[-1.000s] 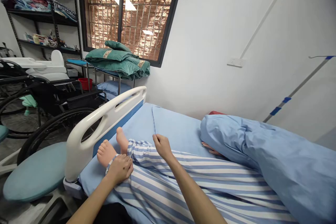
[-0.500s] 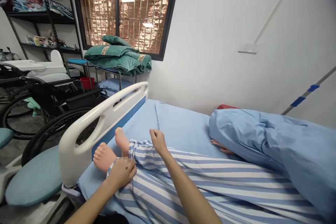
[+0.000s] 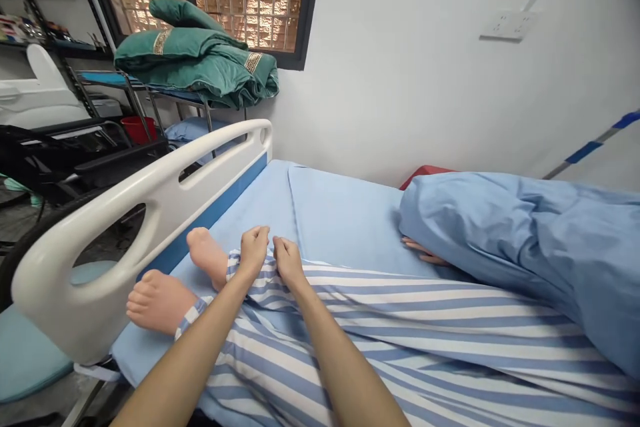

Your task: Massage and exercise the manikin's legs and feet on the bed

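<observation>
Lying on the blue-sheeted bed are two legs in blue-and-white striped trousers [image 3: 410,287], apparently a manikin's. The near bare foot [image 3: 160,301] and far bare foot [image 3: 207,255] point toward the footboard. My left hand [image 3: 254,250] is closed in a fist, thumb side up, over the far trouser leg close to the cuff. Just right of it, my right hand [image 3: 287,260] is also a fist over the same shin, a small gap between the two. Nothing shows in either fist. Whether they touch the cloth, I cannot tell.
A white footboard [image 3: 150,193] edges the bed on the left, with a wheelchair [image 3: 75,160] beyond it. Green folded quilts [image 3: 200,60] sit on a rack under the window. A blue quilt [image 3: 500,233] covers the upper body; fingers [image 3: 423,252] poke out beneath it.
My left hand has left the near ankle, closed into a fist and moved up and right beside my right hand. My right hand stays a fist over the far leg. The view has shifted closer.
</observation>
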The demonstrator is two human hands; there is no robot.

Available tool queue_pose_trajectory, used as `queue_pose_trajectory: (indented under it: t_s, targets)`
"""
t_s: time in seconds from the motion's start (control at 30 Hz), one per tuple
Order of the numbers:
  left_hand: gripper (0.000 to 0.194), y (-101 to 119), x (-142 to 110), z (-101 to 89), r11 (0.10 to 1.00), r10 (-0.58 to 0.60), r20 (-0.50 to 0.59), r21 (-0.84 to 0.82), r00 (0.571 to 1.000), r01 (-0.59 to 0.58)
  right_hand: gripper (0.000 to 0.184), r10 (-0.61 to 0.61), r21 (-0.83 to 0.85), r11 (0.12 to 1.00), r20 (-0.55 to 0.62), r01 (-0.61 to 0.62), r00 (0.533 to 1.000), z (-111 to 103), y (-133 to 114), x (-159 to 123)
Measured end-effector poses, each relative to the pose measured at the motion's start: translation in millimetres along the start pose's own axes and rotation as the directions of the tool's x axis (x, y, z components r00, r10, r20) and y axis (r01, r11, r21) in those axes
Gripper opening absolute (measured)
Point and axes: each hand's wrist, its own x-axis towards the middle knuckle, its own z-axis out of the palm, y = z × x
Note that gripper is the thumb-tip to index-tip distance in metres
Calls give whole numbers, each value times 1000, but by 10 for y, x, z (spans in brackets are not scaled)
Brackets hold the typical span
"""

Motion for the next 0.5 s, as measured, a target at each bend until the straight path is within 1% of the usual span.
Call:
queue_pose_trajectory:
  t_s: [0.03,0.07,0.13,0.2,0.27,0.3,0.4,0.5]
  targets:
    - [33,-90,-6,45,992,5,26,126,1000,-9,39,10,21,1000,-3,-10,1000,1,6,-4]
    - [32,-175,-23,71,964,26,61,263,998,-41,39,15,34,999,-8,-14,1000,2,12,-12]
    - [32,-303,-77,70,858,81,139,494,987,-140,38,1,19,1000,-15,-1,1000,8,20,-36]
    - [34,-363,-139,18,744,127,201,629,971,-228,39,-28,-38,999,0,28,1000,18,12,-68]
    - [37,-368,-200,-55,660,156,236,698,959,-278,40,-48,-88,995,17,50,999,31,-29,-98]
    - [38,-360,-229,-91,636,162,242,715,957,-289,40,-53,-102,993,15,54,998,36,-69,-107]
    - [39,-334,-308,-179,608,188,237,734,953,-302,41,-79,-131,988,5,79,997,32,-276,-107]
    - [38,-338,-375,-235,583,213,224,752,951,-308,41,-164,-184,968,48,170,985,4,-529,-75]
